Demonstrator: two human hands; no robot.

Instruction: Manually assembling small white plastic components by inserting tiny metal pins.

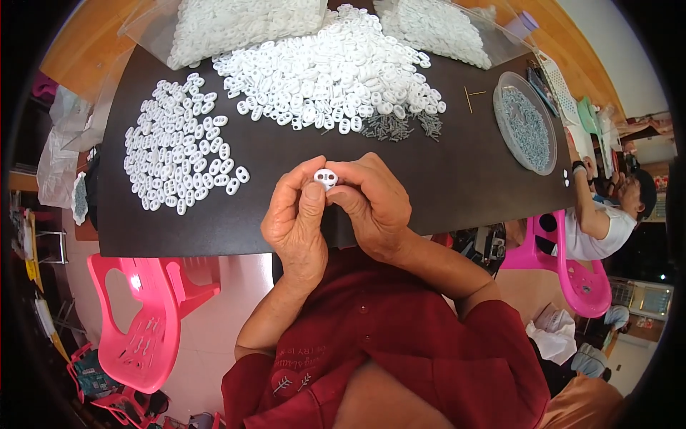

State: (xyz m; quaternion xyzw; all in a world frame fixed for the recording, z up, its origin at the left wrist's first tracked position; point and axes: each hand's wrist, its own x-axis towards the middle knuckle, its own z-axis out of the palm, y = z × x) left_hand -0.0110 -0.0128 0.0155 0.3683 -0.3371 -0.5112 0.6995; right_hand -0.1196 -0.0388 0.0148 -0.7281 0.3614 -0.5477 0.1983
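In front of my chest, over the near edge of the dark table [450,189], I hold a small white oval plastic piece with two holes [326,178]. My left hand [294,222] pinches it between thumb and fingers from the left. From the other side, the fingers of my right hand [375,204] close on the same piece. Whether a pin sits in it is too small to tell. Beyond my hands lies a big heap of similar white pieces [321,79]. Short grey pins [388,127] lie loose at its near right edge. A looser group of white pieces [171,146] spreads at the left.
A round clear tub [498,118] of grey pins stands at the right, with two thin brass-coloured rods [469,100] near it. Bags of white pieces [243,28] line the back. Pink plastic chairs [146,322] flank me. A person [607,222] sits at the far right.
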